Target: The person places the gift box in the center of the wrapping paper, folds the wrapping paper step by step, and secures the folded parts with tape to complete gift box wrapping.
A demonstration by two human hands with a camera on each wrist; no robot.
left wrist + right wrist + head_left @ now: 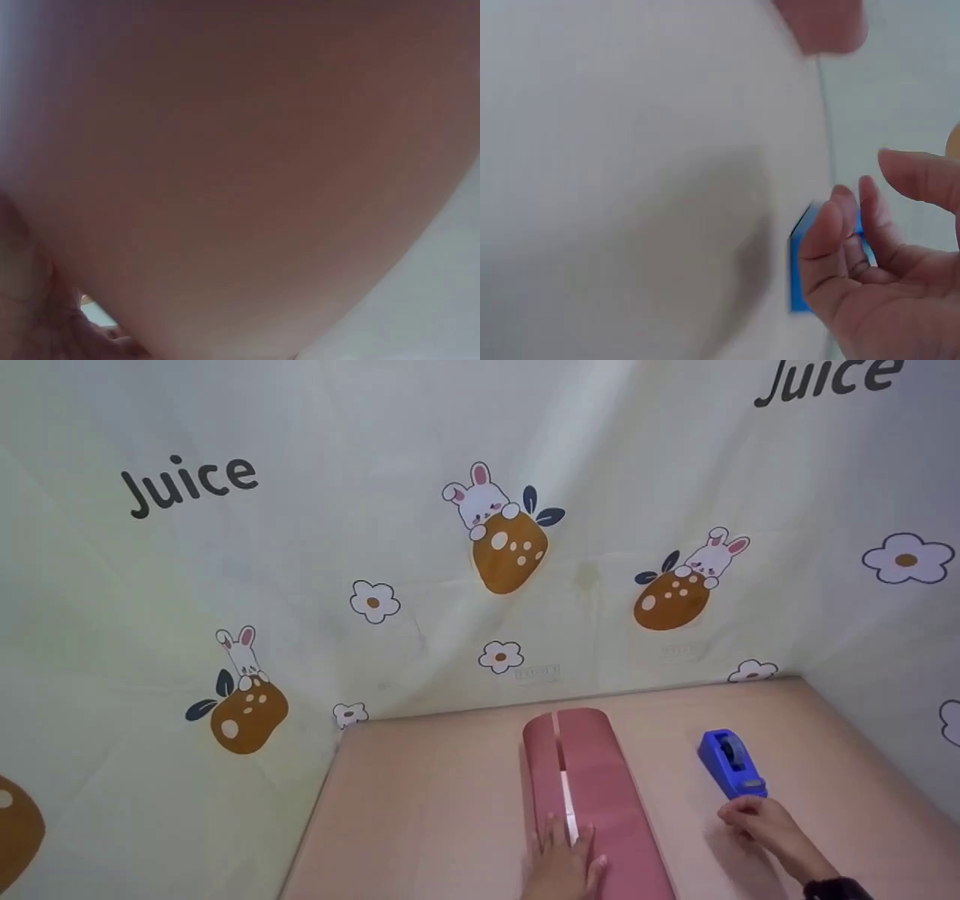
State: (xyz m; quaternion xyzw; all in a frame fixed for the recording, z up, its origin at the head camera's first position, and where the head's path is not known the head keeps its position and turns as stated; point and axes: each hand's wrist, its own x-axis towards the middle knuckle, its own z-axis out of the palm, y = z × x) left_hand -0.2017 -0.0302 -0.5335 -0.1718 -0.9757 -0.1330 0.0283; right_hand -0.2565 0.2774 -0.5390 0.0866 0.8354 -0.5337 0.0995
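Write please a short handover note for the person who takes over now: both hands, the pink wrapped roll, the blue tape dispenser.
Left hand: flat, pressing the pink wrapped roll near its seam, at the near end.
Right hand: fingers loosely curled at the near end of the blue tape dispenser, no firm grip visible.
Roll lies lengthwise on the table, dispenser to its right.
Done: paper folded over the roll.
Left: no tape visible on the seam yet.

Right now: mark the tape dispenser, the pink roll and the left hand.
tape dispenser (731, 763), head view, on its blue body.
pink roll (600, 780), head view, on the right flap's upper surface.
left hand (562, 866), head view, on the back of the hand.
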